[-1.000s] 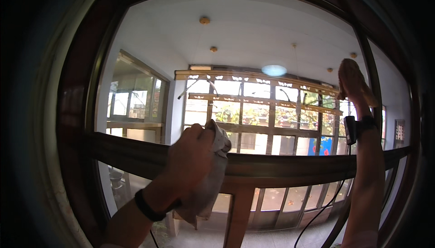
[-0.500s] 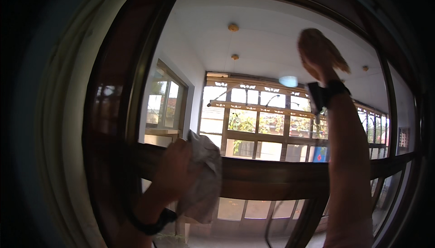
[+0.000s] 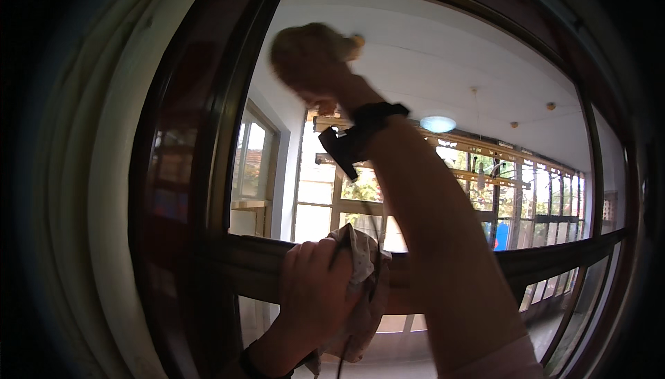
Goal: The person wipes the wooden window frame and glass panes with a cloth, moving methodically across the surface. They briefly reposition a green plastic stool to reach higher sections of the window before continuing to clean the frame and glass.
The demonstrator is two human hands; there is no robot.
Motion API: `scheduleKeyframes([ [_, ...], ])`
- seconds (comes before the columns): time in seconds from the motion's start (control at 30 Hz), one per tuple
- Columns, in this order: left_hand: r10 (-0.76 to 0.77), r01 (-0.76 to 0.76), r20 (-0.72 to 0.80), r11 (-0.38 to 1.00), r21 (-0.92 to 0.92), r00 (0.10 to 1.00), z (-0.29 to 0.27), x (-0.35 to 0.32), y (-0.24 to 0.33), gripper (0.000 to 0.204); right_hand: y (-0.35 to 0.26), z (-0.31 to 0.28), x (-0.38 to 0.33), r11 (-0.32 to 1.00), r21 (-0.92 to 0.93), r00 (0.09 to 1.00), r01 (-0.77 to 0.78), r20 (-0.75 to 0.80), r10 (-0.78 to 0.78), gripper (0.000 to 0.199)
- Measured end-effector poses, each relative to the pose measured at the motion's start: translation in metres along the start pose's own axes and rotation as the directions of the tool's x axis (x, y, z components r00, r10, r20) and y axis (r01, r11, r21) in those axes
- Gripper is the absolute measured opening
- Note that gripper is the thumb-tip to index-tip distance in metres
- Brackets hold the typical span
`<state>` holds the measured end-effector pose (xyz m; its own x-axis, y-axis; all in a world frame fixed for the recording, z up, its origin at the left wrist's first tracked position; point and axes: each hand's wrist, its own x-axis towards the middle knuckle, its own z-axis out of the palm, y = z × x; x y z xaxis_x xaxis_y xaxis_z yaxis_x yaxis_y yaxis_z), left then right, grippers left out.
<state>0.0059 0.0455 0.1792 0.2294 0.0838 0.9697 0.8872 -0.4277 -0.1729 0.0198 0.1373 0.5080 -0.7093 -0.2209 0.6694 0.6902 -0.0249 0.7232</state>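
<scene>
My right hand (image 3: 329, 74) is raised against the upper left of a large glass pane (image 3: 450, 47). It is blurred, with its fingers pressed round a tan cloth (image 3: 294, 47) that lies flat toward the glass. Lower down, near the dark crossbar of the window, my left hand (image 3: 312, 285) grips a crumpled pale cloth (image 3: 364, 254) with small dots. This cloth hangs down below the fingers, partly hidden by my right forearm. Dark bands circle both wrists, and a small black device (image 3: 339, 152) sits at the right one.
A dark brown frame (image 3: 215, 137) surrounds the pane, with a thick crossbar (image 3: 256, 261) below. Pale curtain folds (image 3: 114, 171) hang at the left. Through the glass show a white ceiling, a round lamp (image 3: 438, 124) and a row of bright windows. A thin dark cord hangs near my left hand.
My right hand has swept with its cloth from the pane's upper right to its upper left. My left hand and its cloth have shifted right, and the view has turned slightly.
</scene>
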Motion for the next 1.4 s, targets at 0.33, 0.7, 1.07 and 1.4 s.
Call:
scheduleKeyframes([
  [0.33, 0.059, -0.059, -0.033, 0.998, 0.003, 0.998, 0.003, 0.002, -0.003, 0.043, 0.317, 0.007, -0.232, 0.732, -0.321, 0.749, -0.601, 0.092, 0.656, 0.05],
  [0.7, 0.012, -0.013, -0.024, 1.0, -0.005, 1.0, 0.007, -0.004, -0.005, 0.021, 0.235, 0.064, -0.013, 0.847, -0.397, 0.93, -0.353, -0.249, 0.27, 0.022],
  [1.07, 0.01, -0.053, -0.207, 0.978, -0.2, 0.978, 0.007, -0.034, -0.013, 0.029, -0.024, 0.007, 0.042, 0.95, -0.178, 0.888, 0.257, -0.344, -0.304, 0.037],
  [1.4, -0.083, 0.008, -0.29, 0.968, -0.249, 0.953, -0.013, -0.088, -0.015, 0.04, -0.09, 0.01, -0.084, 0.33, 0.819, 0.746, 0.471, -0.17, -0.644, 0.071],
])
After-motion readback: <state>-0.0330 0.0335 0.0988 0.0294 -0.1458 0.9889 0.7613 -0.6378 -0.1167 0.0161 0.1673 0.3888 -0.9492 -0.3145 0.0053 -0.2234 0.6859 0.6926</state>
